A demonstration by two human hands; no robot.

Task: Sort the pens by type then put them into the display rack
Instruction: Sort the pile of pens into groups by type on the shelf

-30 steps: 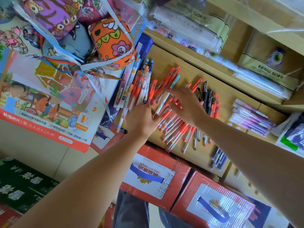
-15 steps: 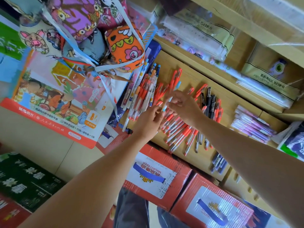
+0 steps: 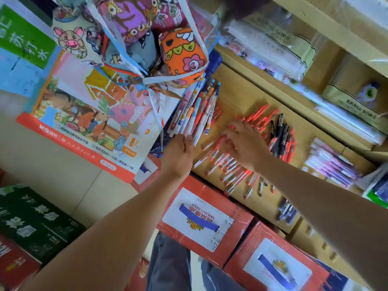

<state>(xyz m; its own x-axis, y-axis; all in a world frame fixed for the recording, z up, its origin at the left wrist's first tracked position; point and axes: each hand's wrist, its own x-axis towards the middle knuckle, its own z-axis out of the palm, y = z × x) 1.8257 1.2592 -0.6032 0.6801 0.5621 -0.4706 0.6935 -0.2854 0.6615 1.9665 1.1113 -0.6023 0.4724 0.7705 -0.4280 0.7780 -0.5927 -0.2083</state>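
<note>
I am looking down at a wooden shelf (image 3: 241, 97) with pens lying all over it. My right hand (image 3: 245, 143) is open, with its fingers spread flat on top of the red pens (image 3: 228, 162) in the middle. It is pressing on them, not gripping any. My left hand (image 3: 180, 152) is at the near end of the white pens (image 3: 199, 114) on the left side. Its fingers are bent toward the pen tips, but I cannot tell if it is holding one. The black pens (image 3: 279, 129) are lying just beside the red ones, and some red ones are mixed in there. The purple pens (image 3: 329, 162) are sitting well apart on the right, and the blue pens (image 3: 287, 208) are near the front edge.

I am thinking the sorting is only partly done. The red pens are round and close to the edge, so a quick sweep could be rolling some off onto the red boxes (image 3: 199, 217) below. My flat hand could also be pushing red pens into the black pile and mixing them again
</note>
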